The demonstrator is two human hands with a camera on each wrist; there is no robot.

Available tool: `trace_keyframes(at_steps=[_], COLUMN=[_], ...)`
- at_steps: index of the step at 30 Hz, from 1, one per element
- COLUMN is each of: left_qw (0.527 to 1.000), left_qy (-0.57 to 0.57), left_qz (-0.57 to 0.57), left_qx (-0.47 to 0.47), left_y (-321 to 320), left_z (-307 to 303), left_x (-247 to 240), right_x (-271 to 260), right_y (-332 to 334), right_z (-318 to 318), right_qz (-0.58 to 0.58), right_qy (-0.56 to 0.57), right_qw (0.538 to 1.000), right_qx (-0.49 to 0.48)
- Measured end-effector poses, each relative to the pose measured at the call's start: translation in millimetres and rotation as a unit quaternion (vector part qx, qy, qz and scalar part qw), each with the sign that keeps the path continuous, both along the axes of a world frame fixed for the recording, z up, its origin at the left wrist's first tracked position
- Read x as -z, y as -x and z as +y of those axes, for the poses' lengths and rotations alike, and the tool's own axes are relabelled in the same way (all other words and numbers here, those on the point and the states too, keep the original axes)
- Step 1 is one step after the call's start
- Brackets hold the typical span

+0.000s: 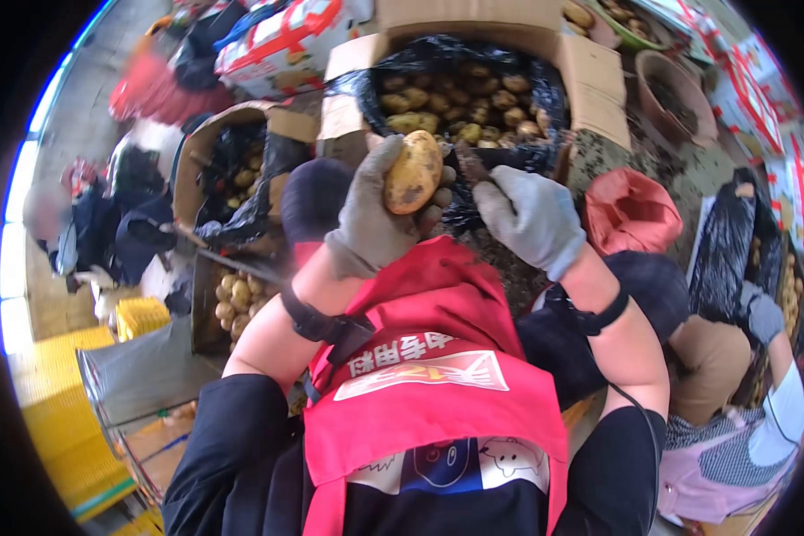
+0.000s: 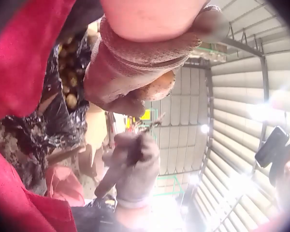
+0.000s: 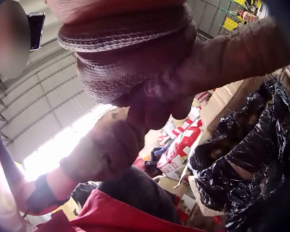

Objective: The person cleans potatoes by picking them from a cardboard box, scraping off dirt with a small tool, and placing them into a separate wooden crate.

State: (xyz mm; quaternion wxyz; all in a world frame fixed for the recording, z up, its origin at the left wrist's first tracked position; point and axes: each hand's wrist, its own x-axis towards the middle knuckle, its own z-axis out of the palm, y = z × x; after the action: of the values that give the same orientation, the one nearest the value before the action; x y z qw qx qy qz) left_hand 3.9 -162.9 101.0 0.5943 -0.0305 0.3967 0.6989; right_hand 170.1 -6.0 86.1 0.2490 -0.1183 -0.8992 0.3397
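**Potato held before a lined box**

Left hand (image 1: 372,219), gloved, grasps 1 potato (image 1: 413,171) raised in front of the cardboard box (image 1: 592,71), whose black liner holds more potatoes (image 1: 460,100); right hand (image 1: 531,219), gloved, lies just beside the potato, fingers curled; whether it grips anything cannot be told; red apron (image 1: 438,393) below.

Grey gloves (image 1: 531,217), yellow-brown potato (image 1: 413,172), red apron (image 1: 433,375)

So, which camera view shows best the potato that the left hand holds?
The head view: the potato shows almost whole, gripped by the gloved left hand. The left wrist view shows only its edge under that hand; in the right wrist view I cannot make it out.
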Motion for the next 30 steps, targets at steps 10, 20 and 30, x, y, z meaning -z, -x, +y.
trace_keyframes(at_steps=[10, 20, 30], left_qw=[0.999, 0.989, 0.875], left_qy=[0.012, -0.122, 0.317], left_qz=[-0.044, 0.077, 0.269], left_qx=[-0.010, 0.033, -0.249], left_y=[-58, 24, 116], left_z=[86, 22, -350], left_x=[42, -18, 105], right_x=[13, 30, 91], right_y=[-36, -49, -38], right_z=[19, 57, 56], right_qz=[-0.098, -0.027, -0.109], right_qy=[-0.076, 0.087, 0.369], right_qw=[0.992, 0.987, 0.915], right_qx=[0.023, 0.135, 0.121])
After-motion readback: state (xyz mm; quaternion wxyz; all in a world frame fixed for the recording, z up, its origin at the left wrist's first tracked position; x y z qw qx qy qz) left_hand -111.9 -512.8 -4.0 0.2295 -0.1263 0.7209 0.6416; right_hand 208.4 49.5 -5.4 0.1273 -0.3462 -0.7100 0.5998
